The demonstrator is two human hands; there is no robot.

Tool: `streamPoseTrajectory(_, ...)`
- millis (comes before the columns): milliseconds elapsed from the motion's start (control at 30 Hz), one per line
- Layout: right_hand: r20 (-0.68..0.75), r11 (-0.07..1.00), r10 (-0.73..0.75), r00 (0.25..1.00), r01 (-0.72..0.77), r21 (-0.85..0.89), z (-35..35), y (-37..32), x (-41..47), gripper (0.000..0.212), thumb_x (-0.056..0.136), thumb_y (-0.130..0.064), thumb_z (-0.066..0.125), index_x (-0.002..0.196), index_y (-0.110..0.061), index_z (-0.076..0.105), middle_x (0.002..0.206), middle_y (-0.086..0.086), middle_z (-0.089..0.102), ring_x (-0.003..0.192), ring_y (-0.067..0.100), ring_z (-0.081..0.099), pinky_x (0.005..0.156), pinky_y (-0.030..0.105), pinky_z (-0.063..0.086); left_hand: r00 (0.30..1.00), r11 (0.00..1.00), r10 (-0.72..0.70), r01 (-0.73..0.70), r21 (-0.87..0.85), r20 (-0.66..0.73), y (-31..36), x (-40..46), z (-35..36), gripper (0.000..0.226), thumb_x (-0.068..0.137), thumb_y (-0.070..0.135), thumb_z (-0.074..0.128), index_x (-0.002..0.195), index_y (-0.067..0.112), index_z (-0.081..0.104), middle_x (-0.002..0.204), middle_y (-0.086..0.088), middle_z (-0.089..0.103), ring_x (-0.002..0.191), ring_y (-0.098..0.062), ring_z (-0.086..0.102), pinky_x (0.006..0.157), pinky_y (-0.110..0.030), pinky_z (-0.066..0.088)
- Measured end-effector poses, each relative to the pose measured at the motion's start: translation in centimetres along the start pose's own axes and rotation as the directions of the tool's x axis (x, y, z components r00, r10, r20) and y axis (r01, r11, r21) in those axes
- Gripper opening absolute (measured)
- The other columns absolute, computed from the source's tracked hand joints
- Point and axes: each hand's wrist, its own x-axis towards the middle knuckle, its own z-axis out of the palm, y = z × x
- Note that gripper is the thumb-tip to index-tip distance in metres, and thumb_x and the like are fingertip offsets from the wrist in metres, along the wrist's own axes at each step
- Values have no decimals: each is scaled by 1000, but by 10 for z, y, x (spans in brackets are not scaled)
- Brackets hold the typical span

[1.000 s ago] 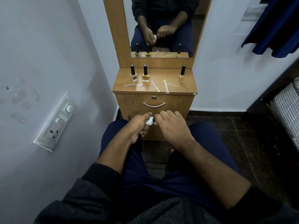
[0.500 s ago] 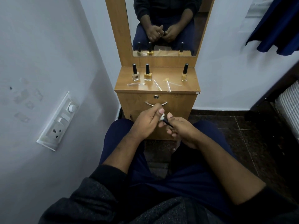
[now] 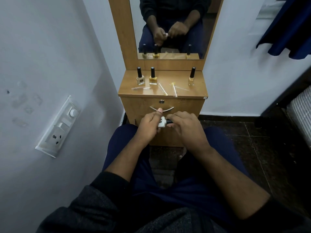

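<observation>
White bottle [image 3: 161, 123], half hidden, gripped by left hand [image 3: 149, 127]; right hand [image 3: 187, 129] pinches its black cap [image 3: 169, 121].

At centre frame, your left hand [image 3: 149, 126] grips a small white bottle [image 3: 161, 123] with a smooth, glossy face, while your right hand [image 3: 186, 127] pinches its black cap [image 3: 169, 121], smooth with a dull sheen. Behind them, the dresser [image 3: 134, 105] shows wood-grain laminate with a soft satin shine, its curved drawer handle [image 3: 168, 109] bright polished metal. Clear plastic sleeves [image 3: 162, 89] glint on its top. The wall [image 3: 42, 47] at left is matt paint; the switch plate [image 3: 57, 126] on it is glossy white plastic. Your trousers [image 3: 168, 195] are smooth navy cloth, your sleeve [image 3: 94, 207] at lower left a flecked, rough knit. The floor [image 3: 252, 148] at right is dark polished stone.
</observation>
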Motion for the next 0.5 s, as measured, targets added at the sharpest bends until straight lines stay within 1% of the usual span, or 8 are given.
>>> streamPoseTrajectory(67, -39, 1000, -5, 999, 4, -24, -1, 0, 1, 29, 89, -20, 77, 117, -16, 73, 99, -1, 71, 88, 23, 63, 69, 37, 43, 998, 997, -48, 50, -51, 29, 2, 0, 0, 50, 109, 50, 40, 81, 15, 61, 60, 3, 53, 50, -8, 46, 49, -22, 36)
streamPoseTrajectory(100, -29, 999, 34, 999, -33, 38, -2, -1, 0, 28, 89, -21, 77, 117, -17, 72, 101, -2, 70, 89, 20, 63, 71, 37, 46, 999, 999, -31, 32, -43, 28, 2, 0, 0, 50, 110, 49, 40, 81, 14, 61, 60, 2, 53, 51, -8, 46, 50, -23, 37)
streamPoseTrajectory(167, 66, 950, 157, 985, -169, 262, -1, -2, -3, 31, 92, -29, 75, 121, -19, 68, 111, -6, 67, 97, 11, 62, 79, 34, 53, 999, 999, 32, -32, -9, 13, 0, 0, 0, 50, 110, 47, 41, 77, 15, 61, 60, 4, 54, 53, -8, 49, 54, -26, 39)
streamPoseTrajectory(233, 237, 831, 288, 928, -365, 420, -1, -3, -4, 44, 97, -47, 65, 132, -21, 60, 120, -8, 67, 106, 4, 61, 86, 29, 51, 997, 997, 74, -74, 19, 13, 0, 0, 1, 48, 110, 46, 42, 73, 21, 60, 59, 9, 54, 56, -8, 50, 57, -27, 40)
streamPoseTrajectory(300, 367, 684, 394, 843, -535, 496, -3, -2, -4, 48, 100, -61, 47, 124, -23, 62, 99, -7, 74, 88, -4, 63, 80, 28, 47, 995, 994, 99, -99, 51, 16, -1, 0, 2, 48, 109, 48, 43, 73, 22, 59, 60, 10, 53, 58, -9, 51, 59, -32, 41)
streamPoseTrajectory(367, 439, 581, 432, 788, -615, 533, -4, 2, -3, 54, 102, -63, 38, 96, -20, 70, 70, 0, 72, 61, -1, 61, 73, 30, 45, 994, 991, 112, -113, 74, 19, -2, 0, 2, 48, 109, 48, 44, 72, 21, 56, 61, 10, 52, 59, -11, 50, 60, -36, 42)
streamPoseTrajectory(433, 484, 544, 412, 772, -634, 550, -3, 6, -3, 57, 103, -59, 44, 84, -14, 74, 58, 2, 66, 54, 4, 57, 71, 32, 45, 993, 987, 115, -118, 108, 29, -3, 1, 2, 50, 109, 47, 45, 72, 15, 55, 61, 8, 51, 60, -12, 50, 60, -36, 41)
streamPoseTrajectory(500, 460, 562, 399, 793, -608, 561, -3, 8, -3, 52, 103, -54, 50, 82, -13, 74, 58, 0, 66, 54, 6, 56, 69, 33, 46, 993, 987, 110, -114, 115, 40, -2, 1, 2, 51, 109, 47, 45, 74, 12, 56, 61, 7, 51, 59, -11, 49, 59, -34, 41)
